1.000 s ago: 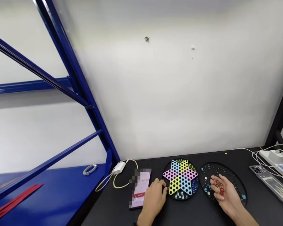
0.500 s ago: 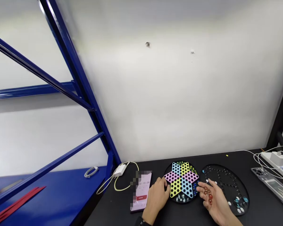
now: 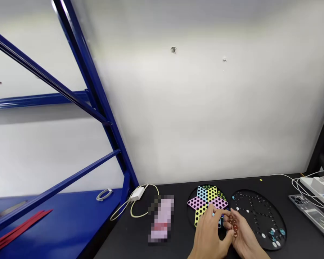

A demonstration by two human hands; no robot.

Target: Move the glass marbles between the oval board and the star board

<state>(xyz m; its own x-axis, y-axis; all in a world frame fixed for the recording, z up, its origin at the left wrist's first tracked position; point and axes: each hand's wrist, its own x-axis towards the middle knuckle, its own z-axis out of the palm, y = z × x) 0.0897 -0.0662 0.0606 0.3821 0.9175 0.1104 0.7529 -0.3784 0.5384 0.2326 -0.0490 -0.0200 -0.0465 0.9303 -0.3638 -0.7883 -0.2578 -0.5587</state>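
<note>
Several reddish-brown marbles (image 3: 235, 227) lie in the cupped palm of my right hand (image 3: 244, 235), whose fingers curl around them. My left hand (image 3: 211, 233) reaches across to it, thumb and index finger apart on either side of the marbles, with nothing seen gripped between them. Beneath and behind my left hand is a round Chinese checkers board (image 3: 201, 202) with a pink, yellow and blue star; its lower part is hidden. Right of my right hand sits a round black tray (image 3: 282, 219) with rows of small dimples and some white and teal marbles in it.
A phone (image 3: 162, 219), partly blurred out, lies left of the board. Behind it is a white adapter with a cable (image 3: 137, 194). Another phone (image 3: 313, 214) and a white power strip (image 3: 317, 187) with cords are at the right. A blue metal frame (image 3: 97, 82) rises at left.
My left hand has left the board's left edge and moved right to the marbles in my right hand. My right hand has moved slightly left, its fingers more curled.
</note>
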